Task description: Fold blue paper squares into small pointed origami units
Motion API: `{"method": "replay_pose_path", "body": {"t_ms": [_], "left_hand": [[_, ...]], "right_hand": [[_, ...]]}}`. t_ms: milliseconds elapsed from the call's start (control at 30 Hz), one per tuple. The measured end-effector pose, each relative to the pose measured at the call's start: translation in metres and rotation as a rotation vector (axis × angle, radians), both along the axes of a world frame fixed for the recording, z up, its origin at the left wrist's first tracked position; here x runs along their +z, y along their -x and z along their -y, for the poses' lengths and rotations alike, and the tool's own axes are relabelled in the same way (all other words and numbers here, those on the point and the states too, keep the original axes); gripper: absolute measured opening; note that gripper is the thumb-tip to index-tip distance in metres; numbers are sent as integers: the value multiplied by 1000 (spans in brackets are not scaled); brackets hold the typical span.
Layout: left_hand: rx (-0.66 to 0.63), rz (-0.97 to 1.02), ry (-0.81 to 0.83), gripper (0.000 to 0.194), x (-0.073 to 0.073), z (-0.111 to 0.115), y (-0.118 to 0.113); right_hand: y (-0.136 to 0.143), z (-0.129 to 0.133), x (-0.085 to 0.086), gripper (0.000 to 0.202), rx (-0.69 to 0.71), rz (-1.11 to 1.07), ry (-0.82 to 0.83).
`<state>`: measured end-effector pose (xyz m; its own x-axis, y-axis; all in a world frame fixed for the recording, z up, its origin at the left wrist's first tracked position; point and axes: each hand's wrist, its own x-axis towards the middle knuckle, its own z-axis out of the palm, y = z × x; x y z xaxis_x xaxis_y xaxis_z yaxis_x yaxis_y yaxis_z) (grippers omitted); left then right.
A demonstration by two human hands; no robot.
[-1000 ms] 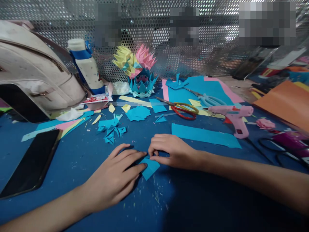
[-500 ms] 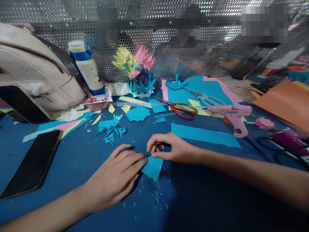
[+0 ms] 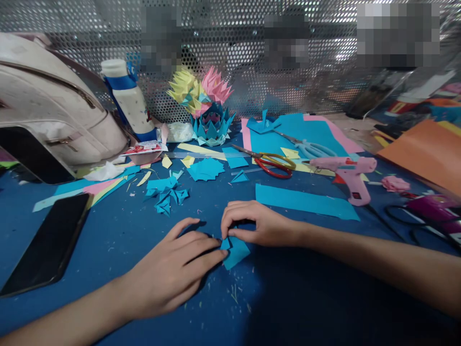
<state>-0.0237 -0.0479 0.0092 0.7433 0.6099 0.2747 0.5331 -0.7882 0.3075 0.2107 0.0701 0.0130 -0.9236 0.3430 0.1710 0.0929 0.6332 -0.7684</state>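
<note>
A small blue piece of paper [image 3: 237,253] lies on the dark blue table with one corner folded over. My right hand [image 3: 257,223] pinches that folded corner between thumb and fingertips. Flat and with its fingers spread, my left hand [image 3: 180,264] presses fingertips on the paper's left edge. Beyond my hands are several folded blue paper pieces [image 3: 166,193], a stack of cut blue paper [image 3: 206,169] and a small folded triangle [image 3: 239,177]. To the right lies a long blue paper strip [image 3: 306,202].
Red-and-yellow-handled scissors [image 3: 275,164] and a pink glue gun [image 3: 353,175] lie beyond my right hand. Folded paper flowers [image 3: 212,125] stand at the back by a bottle [image 3: 129,103]. A phone [image 3: 46,245] and a backpack [image 3: 61,105] are on the left.
The blue paper has turned, and a corner of it is now folded over. My right hand has closed down on that corner, and my left fingertips have shifted slightly right and down.
</note>
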Motion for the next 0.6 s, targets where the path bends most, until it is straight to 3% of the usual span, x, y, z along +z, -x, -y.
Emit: {"method": "replay_pose_path", "body": {"t_ms": [267, 600], "left_hand": [[1, -10, 55, 45, 6, -2, -4], [-4, -75, 97, 48, 8, -3, -4]], "right_hand": [[-1, 1, 1, 8, 44, -13, 10], [0, -1, -1, 12, -18, 10, 101]]}}
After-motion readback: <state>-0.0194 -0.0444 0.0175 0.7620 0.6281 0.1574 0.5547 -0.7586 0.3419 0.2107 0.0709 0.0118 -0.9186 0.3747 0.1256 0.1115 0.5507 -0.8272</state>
